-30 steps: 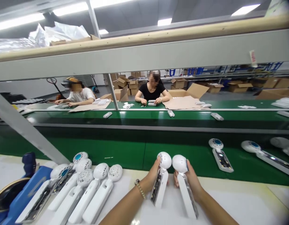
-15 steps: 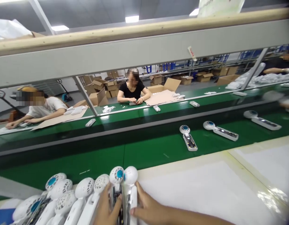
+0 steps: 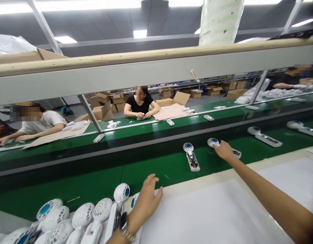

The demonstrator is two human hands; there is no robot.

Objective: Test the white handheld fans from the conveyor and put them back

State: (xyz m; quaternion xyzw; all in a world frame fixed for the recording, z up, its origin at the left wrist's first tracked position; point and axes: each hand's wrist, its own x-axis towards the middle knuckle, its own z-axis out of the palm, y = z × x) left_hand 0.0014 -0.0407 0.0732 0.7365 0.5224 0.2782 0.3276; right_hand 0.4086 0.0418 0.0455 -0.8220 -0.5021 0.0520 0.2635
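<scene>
Both carried fans (image 3: 121, 192) are now down, freeing the left hand (image 3: 146, 200), fingers apart; the right hand (image 3: 224, 150) partly covers a belt fan (image 3: 212, 142), its grip unclear.

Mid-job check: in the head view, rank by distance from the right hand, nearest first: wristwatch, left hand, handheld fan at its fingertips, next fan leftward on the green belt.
1. Handheld fan: at the right hand's fingertips.
2. Next fan: just left, on the green belt.
3. Left hand: farther left.
4. Wristwatch: left wrist, farthest.
</scene>
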